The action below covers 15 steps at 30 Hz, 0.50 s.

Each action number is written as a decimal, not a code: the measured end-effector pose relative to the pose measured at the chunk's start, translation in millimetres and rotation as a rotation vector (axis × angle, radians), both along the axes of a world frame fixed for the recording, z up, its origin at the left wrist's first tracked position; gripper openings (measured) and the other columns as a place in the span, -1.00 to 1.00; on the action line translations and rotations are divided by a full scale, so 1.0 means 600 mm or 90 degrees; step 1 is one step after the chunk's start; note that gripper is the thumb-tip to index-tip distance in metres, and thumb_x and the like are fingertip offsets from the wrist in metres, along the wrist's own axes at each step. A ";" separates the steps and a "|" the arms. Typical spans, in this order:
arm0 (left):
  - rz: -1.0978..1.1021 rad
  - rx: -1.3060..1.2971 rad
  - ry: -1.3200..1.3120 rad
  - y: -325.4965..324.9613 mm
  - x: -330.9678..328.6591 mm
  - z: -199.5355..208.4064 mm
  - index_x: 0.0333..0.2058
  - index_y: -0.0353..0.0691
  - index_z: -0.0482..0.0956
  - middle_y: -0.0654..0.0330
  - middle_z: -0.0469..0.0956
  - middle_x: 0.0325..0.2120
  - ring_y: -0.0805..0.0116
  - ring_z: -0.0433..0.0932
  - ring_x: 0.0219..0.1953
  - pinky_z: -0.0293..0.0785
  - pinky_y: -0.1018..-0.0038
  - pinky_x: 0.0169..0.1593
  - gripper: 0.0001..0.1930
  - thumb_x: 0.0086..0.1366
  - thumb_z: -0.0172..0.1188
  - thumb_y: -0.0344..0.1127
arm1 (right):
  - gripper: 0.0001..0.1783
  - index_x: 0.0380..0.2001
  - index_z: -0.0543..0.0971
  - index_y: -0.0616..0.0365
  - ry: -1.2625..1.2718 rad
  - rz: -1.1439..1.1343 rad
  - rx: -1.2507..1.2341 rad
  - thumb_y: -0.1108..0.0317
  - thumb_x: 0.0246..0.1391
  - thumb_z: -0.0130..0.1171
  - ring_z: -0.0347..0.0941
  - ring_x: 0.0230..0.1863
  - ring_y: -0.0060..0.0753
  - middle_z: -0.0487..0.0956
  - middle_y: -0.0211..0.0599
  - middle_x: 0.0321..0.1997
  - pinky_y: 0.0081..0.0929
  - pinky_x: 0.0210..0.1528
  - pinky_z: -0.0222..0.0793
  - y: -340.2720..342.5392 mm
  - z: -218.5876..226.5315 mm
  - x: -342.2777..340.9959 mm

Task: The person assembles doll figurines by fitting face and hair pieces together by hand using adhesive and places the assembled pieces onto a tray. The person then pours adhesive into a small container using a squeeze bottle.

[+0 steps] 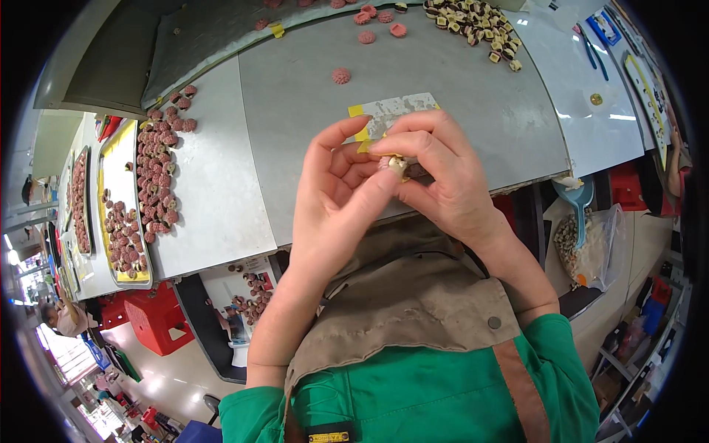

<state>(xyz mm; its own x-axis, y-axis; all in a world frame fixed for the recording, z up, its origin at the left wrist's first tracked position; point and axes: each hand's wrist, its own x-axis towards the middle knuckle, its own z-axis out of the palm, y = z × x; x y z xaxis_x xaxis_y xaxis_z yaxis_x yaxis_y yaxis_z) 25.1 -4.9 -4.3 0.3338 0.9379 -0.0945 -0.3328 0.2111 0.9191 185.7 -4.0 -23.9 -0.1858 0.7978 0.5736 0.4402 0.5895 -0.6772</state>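
My left hand [336, 184] and my right hand [443, 162] meet above the grey worktop [295, 125]. Between them is a small pink and cream piece [394, 164], partly hidden by the fingers. My left thumb presses on it from the near side, while the index finger stands raised. The right thumb and fingers pinch the piece from the other side. Just beyond my hands lies a worn white card with yellow tape [402, 107], partly covered by them. A bumpy pink piece [340, 75] lies farther off on the worktop.
Cream-and-dark pieces [476, 28] are heaped at the far right, near several loose pink pieces [367, 37]. Leftward, pink-and-dark pieces [156, 173] line a tray [151, 277]. A blue scoop [580, 196] rests at right, below pliers [593, 55]. An open drawer [199, 310] holds more pieces.
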 end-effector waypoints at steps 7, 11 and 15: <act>0.023 0.028 0.062 0.007 0.024 -0.019 0.16 -0.30 0.14 0.10 0.48 -0.17 0.44 0.52 -0.14 0.50 0.58 -0.09 -0.42 0.22 0.20 -0.54 | -0.69 -0.33 0.55 0.11 0.033 -0.041 -0.001 0.51 -0.23 0.37 0.44 -0.22 -0.34 0.45 -0.31 -0.23 -0.49 -0.26 0.45 0.019 -0.027 0.006; 0.019 0.093 0.077 0.012 0.027 -0.050 0.14 -0.31 0.15 0.10 0.49 -0.18 0.45 0.52 -0.15 0.50 0.59 -0.10 -0.45 0.23 0.19 -0.53 | -0.70 -0.39 0.53 0.11 0.023 -0.025 0.005 0.54 -0.29 0.37 0.44 -0.23 -0.31 0.45 -0.29 -0.26 -0.47 -0.30 0.44 0.028 -0.040 0.016; 0.015 0.122 0.133 0.016 0.031 -0.049 0.11 -0.31 0.17 0.09 0.49 -0.18 0.46 0.52 -0.15 0.50 0.60 -0.11 -0.49 0.24 0.18 -0.52 | -0.69 -0.41 0.51 0.12 0.012 -0.031 0.020 0.58 -0.32 0.34 0.44 -0.24 -0.29 0.45 -0.28 -0.28 -0.46 -0.31 0.43 0.032 -0.040 0.021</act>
<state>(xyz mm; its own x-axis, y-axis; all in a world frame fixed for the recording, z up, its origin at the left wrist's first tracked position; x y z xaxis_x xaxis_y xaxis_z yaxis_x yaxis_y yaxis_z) 43.9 4.4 -33.9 0.3036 0.9526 0.0213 -0.1352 0.0209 0.9906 198.5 15.2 -47.6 -0.1360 0.7875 0.6011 0.4570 0.5882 -0.6672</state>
